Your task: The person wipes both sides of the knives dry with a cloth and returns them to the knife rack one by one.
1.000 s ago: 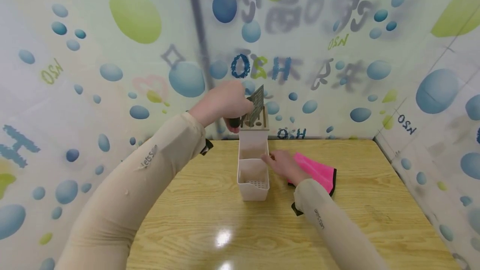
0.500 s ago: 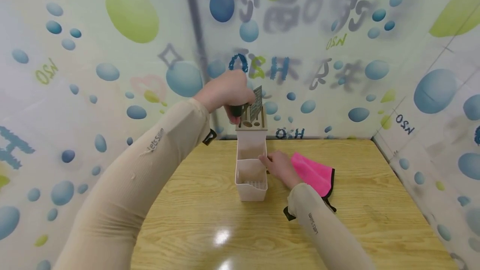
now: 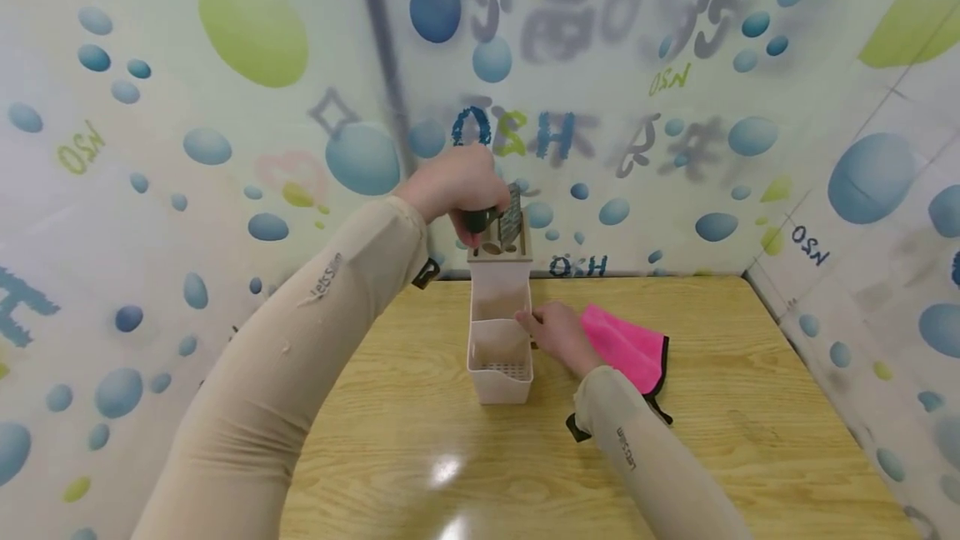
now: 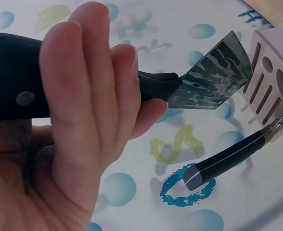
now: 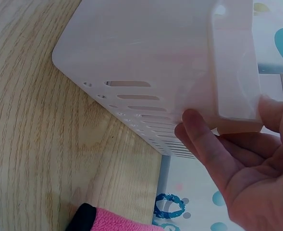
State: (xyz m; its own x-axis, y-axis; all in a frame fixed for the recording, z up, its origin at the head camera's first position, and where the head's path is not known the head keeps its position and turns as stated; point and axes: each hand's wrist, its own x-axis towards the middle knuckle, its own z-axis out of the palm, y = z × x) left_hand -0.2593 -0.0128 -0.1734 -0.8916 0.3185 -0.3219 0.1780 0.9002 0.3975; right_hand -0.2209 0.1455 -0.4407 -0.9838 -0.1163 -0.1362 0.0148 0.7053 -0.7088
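My left hand (image 3: 467, 186) grips the black handle of a kitchen knife above the back of a pale pink knife holder (image 3: 504, 388). The knife's dark patterned blade (image 4: 213, 74) is broad, and its far edge meets the slotted top (image 4: 268, 82) in the left wrist view. How deep the blade sits in a slot is hard to see. Another knife with a black handle (image 4: 227, 159) stands in the holder beside it. My right hand (image 3: 561, 333) holds the holder's right side, its fingers (image 5: 206, 144) against the outer wall and the thumb at the rim.
A pink cloth (image 3: 626, 348) with black edging lies on the wooden table (image 3: 390, 457), right of the holder. Open compartments form the holder's front. A patterned wall covering (image 3: 637, 107) rises close behind the table's back edge.
The knife blade has dropped lower against the slotted top of the holder, with my left hand still on its handle. My right hand stays at the holder's side. The head view has shifted slightly.
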